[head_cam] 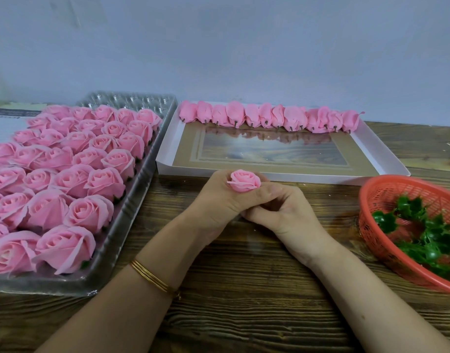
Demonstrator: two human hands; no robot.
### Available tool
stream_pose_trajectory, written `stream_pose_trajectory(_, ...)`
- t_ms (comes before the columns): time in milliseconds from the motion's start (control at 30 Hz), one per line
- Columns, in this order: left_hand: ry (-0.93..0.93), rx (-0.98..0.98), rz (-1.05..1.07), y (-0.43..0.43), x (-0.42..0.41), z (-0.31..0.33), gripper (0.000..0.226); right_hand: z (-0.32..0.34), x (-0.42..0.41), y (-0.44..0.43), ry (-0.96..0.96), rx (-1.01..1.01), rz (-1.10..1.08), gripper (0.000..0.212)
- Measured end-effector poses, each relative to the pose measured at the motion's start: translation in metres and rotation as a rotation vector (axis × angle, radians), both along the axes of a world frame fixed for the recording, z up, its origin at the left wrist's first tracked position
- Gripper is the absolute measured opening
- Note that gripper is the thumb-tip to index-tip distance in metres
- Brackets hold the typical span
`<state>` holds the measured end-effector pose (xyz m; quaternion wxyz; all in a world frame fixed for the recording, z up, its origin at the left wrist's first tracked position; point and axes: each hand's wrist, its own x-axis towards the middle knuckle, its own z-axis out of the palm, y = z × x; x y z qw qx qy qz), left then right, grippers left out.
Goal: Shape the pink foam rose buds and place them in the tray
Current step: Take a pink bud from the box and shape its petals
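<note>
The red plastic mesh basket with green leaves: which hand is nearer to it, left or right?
Right. The right hand lies just left of the red plastic mesh basket, not touching it. The left hand, gripping a pink foam rose bud, is farther left, beyond the right hand.

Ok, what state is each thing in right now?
left hand: grips the rose bud.
rose bud: upright, bloom up.
right hand: fingers curled against left hand; what it holds is hidden.
white box tray: one row of buds lying sideways along far wall.
clear plastic tray: packed with upright roses.
red basket: holds green calyxes.
</note>
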<state>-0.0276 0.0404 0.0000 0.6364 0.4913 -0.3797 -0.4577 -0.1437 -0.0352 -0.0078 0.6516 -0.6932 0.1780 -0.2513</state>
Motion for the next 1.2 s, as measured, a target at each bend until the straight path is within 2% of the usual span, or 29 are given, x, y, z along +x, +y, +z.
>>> stream_pose_trajectory(100, -0.032, -0.018, -0.041, 0.001, 0.001, 0.002, 0.002, -0.001, 0.000, -0.002, 0.006, 0.009, 0.012, 0.023)
stream_pose_trajectory(267, -0.053, -0.021, -0.032, 0.000, 0.001, -0.001, 0.005, -0.002, -0.001, -0.005, 0.013, 0.013, 0.050, 0.024)
stream_pose_trajectory(333, -0.058, -0.037, 0.059, -0.001, -0.003, -0.002, 0.010, -0.004, 0.001, -0.006, -0.011, 0.068, 0.049, 0.033)
stream_pose_trajectory(400, -0.079, -0.041, 0.196, -0.004, -0.004, -0.004, 0.016, -0.006, 0.003, -0.008, -0.056, 0.210, 0.018, 0.044)
stream_pose_trajectory(467, -0.197, -0.046, 0.327, -0.004, -0.004, -0.006, 0.021, -0.005, 0.004, -0.010, -0.106, 0.345, -0.057, 0.043)
stream_pose_trajectory(533, -0.345, -0.080, 0.382, -0.004, -0.004, -0.006, 0.017, -0.003, 0.004, -0.013, -0.131, 0.418, -0.137, 0.034)
stream_pose_trajectory(567, -0.387, -0.104, 0.375, -0.004, -0.004, -0.006, 0.017, -0.002, 0.004, -0.014, -0.132, 0.425, -0.157, 0.028)
stream_pose_trajectory(633, -0.456, -0.104, 0.356, -0.003, -0.006, -0.010, 0.040, -0.002, 0.003, -0.013, -0.127, 0.412, -0.154, 0.022)
stream_pose_trajectory(667, -0.502, -0.083, 0.358, -0.004, -0.006, -0.013, 0.039, -0.002, 0.003, -0.012, -0.128, 0.404, -0.140, 0.022)
stream_pose_trajectory(767, -0.574, -0.035, 0.307, -0.005, -0.008, -0.016, 0.005, -0.002, 0.004, -0.008, -0.124, 0.375, -0.101, 0.025)
stream_pose_trajectory(867, -0.602, -0.023, 0.310, -0.005, -0.010, -0.016, 0.019, -0.001, 0.003, -0.007, -0.098, 0.359, -0.112, 0.029)
stream_pose_trajectory(1200, -0.620, 0.016, 0.338, -0.008, -0.010, -0.020, 0.024, -0.002, 0.003, -0.006, -0.084, 0.335, -0.108, 0.023)
